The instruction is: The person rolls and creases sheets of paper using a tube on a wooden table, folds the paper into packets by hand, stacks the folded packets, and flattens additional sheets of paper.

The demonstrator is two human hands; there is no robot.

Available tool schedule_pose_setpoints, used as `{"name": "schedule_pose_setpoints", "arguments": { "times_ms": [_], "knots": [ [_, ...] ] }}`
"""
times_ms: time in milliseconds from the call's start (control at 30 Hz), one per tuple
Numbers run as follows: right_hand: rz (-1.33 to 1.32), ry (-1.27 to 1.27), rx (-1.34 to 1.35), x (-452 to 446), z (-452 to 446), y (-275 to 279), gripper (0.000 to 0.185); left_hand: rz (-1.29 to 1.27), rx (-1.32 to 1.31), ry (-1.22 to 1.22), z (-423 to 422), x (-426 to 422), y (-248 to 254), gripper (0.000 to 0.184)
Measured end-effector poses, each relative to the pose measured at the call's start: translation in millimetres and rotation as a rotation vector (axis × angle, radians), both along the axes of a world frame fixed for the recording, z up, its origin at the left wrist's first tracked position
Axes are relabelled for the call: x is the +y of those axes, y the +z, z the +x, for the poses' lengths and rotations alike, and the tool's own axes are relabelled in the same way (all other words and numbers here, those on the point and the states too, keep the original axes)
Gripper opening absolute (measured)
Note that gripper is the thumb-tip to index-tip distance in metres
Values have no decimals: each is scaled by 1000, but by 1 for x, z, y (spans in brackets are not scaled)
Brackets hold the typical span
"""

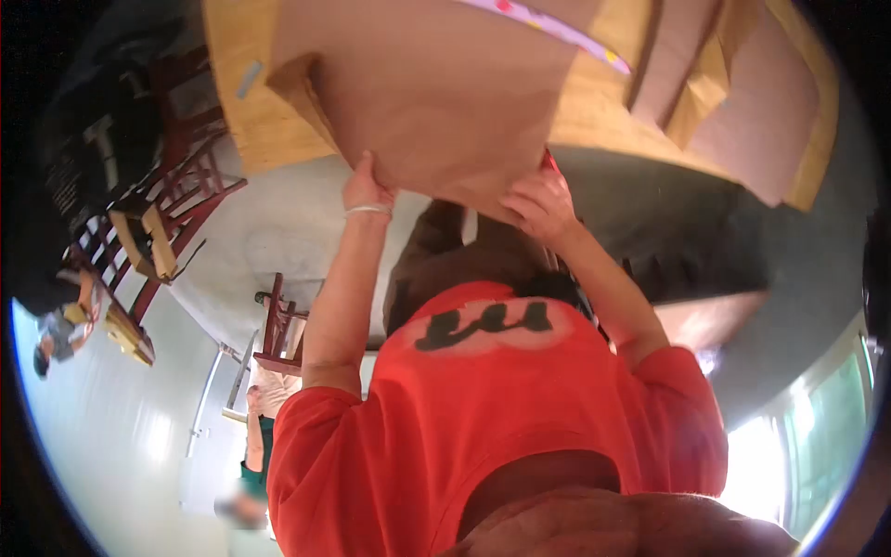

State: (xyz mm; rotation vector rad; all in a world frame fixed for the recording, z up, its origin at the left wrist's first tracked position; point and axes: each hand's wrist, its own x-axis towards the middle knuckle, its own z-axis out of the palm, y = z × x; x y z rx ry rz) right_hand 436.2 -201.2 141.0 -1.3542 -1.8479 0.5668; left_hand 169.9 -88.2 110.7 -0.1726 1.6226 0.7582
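A large sheet of brown paper (436,102) lies over the near edge of the table, its left side folded up. My left hand (368,186), with a white band at the wrist, pinches the paper's near left corner, thumb on top and the other fingers hidden. At the near right corner, my right hand (540,200) is closed on the paper with its fingers bent over the edge. A small red thing (552,161) shows beside the right hand; I cannot make out its kind. Across the paper's far part lies a pink patterned strip (566,35).
The wooden table (603,111) carries more folded brown paper (761,121) at the right and a small grey piece (249,79) at the left. Dark red wooden chairs (195,181) and an open cardboard box (144,243) stand left. Other people are nearby, one in green (255,464).
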Motion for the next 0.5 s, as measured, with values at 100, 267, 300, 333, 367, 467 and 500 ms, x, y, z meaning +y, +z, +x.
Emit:
{"name": "schedule_pose_setpoints", "arguments": {
  "times_ms": [100, 267, 300, 333, 367, 467, 500],
  "knots": [
    [-13, 41, 24, 8, 5, 12, 34, -13, 90, -35, -3, 6, 0, 30],
    [-7, 77, 81, 24, 9, 32, 35, -74, 319, -174, -35, 28, -19, 35],
    [-20, 84, 86, 24, 10, 33, 36, -26, 464, -307, -51, 37, -33, 35],
    [-9, 89, 92, 24, 12, 32, 36, 18, 608, -442, -54, 48, -31, 36],
    [-35, 107, 105, 24, 14, 32, 36, 25, 614, -433, -56, 58, -30, 36],
    [-63, 149, 141, 34, 21, 38, 33, 93, 576, -337, -48, 101, 6, 33],
    [-76, 164, 158, 39, 22, 41, 30, 100, 587, -326, -50, 114, 11, 33]
  ]
}}
